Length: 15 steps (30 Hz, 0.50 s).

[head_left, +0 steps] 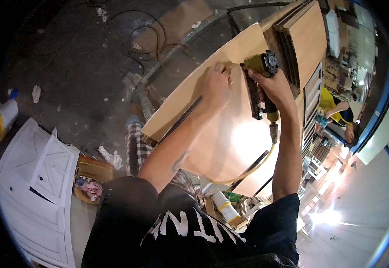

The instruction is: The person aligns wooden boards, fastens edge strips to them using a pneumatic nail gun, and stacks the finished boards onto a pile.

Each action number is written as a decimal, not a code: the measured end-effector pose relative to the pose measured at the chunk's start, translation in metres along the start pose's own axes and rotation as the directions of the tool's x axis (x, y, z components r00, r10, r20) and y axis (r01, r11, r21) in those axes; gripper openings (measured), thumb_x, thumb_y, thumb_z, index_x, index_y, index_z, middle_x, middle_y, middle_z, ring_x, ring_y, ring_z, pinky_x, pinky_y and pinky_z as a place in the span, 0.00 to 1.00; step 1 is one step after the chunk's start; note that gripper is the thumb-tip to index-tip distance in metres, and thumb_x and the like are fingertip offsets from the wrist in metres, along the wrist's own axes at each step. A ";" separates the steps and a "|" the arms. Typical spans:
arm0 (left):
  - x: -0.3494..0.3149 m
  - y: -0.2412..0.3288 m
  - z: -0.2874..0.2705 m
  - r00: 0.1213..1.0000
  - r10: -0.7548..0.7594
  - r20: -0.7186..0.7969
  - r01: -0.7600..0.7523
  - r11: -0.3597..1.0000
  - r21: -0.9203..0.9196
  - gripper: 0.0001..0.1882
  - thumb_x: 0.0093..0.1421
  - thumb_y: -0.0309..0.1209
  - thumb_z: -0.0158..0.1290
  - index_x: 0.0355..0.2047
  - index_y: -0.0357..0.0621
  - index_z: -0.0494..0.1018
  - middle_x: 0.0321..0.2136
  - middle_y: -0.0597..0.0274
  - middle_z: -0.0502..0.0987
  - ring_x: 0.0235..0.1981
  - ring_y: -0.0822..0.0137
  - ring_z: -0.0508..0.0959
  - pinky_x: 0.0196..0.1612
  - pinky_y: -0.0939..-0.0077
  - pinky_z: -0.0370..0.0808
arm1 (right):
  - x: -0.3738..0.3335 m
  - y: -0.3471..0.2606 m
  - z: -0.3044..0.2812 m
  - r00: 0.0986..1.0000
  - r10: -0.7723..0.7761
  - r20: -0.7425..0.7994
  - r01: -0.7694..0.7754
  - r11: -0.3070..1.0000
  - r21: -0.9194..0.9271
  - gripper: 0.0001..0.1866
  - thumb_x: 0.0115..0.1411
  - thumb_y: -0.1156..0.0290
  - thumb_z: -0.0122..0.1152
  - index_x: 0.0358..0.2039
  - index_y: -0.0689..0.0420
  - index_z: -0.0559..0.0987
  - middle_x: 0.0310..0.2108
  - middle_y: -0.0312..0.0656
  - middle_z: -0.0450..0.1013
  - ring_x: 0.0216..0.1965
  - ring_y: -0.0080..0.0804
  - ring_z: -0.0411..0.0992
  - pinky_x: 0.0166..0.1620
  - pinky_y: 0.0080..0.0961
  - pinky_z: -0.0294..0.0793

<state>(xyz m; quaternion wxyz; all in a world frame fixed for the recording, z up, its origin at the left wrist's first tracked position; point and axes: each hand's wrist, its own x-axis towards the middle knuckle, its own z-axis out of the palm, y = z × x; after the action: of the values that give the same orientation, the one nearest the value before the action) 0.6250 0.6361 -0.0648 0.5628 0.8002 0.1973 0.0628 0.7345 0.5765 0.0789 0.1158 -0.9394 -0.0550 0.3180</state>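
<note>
My right hand [272, 87] is wrapped round the handle of a nail gun [263, 64] with a yellow-green and black body. A yellow air hose [272, 149] runs from the fitting at its lower end. The nose of the gun points left, close to a light wooden board [174, 105] that stands along a large pale wood panel [221, 134]. My left hand [217, 85] rests on the board just left of the nose, its fingers curled against the wood. The exact grip of the fingertips is partly hidden.
Stacked panels [308, 40] stand beyond my right hand. A co-worker in a yellow top [333, 109] is at far right. White panelled doors [38, 187] lie at lower left, beside a cardboard box [89, 178] of rags. A dark cable [159, 33] loops across the floor.
</note>
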 end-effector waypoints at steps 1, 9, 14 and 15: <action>0.000 -0.001 -0.001 1.000 0.000 -0.009 0.000 1.000 -0.015 0.16 0.54 0.26 0.52 0.44 0.36 0.75 0.41 0.52 0.75 0.50 0.53 0.70 0.54 0.63 0.67 | -0.001 -0.001 -0.002 1.000 0.002 -0.001 -0.002 1.000 -0.006 0.14 0.55 0.63 0.66 0.29 0.61 0.76 0.14 0.33 0.65 0.12 0.21 0.64 0.18 0.22 0.63; -0.003 -0.005 -0.001 0.998 0.058 -0.039 -0.059 0.998 -0.022 0.16 0.54 0.26 0.52 0.43 0.33 0.75 0.41 0.51 0.75 0.49 0.53 0.70 0.53 0.64 0.67 | -0.010 -0.019 -0.009 0.988 0.126 0.094 -0.138 0.981 0.139 0.16 0.55 0.61 0.67 0.25 0.58 0.73 0.13 0.34 0.66 0.11 0.22 0.65 0.16 0.22 0.66; -0.002 -0.008 -0.003 0.999 0.033 -0.027 -0.033 0.999 -0.011 0.16 0.54 0.26 0.51 0.43 0.33 0.75 0.40 0.52 0.75 0.46 0.53 0.70 0.52 0.64 0.67 | -0.006 -0.020 -0.010 0.988 0.126 0.088 -0.137 0.982 0.133 0.17 0.55 0.59 0.67 0.26 0.58 0.72 0.13 0.33 0.65 0.11 0.21 0.65 0.16 0.22 0.66; -0.001 -0.011 -0.003 0.999 0.045 0.000 -0.045 0.999 0.003 0.16 0.56 0.28 0.51 0.45 0.35 0.74 0.40 0.52 0.74 0.46 0.53 0.70 0.52 0.63 0.68 | -0.006 -0.024 -0.009 0.988 0.124 0.095 -0.136 0.982 0.128 0.17 0.55 0.59 0.67 0.26 0.58 0.72 0.13 0.32 0.65 0.12 0.21 0.64 0.16 0.22 0.65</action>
<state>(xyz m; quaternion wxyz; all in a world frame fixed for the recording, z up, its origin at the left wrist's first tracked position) 0.6199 0.6415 -0.0735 0.5601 0.8053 0.1795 0.0753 0.7350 0.5966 0.0955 0.1552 -0.9163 0.0229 0.3684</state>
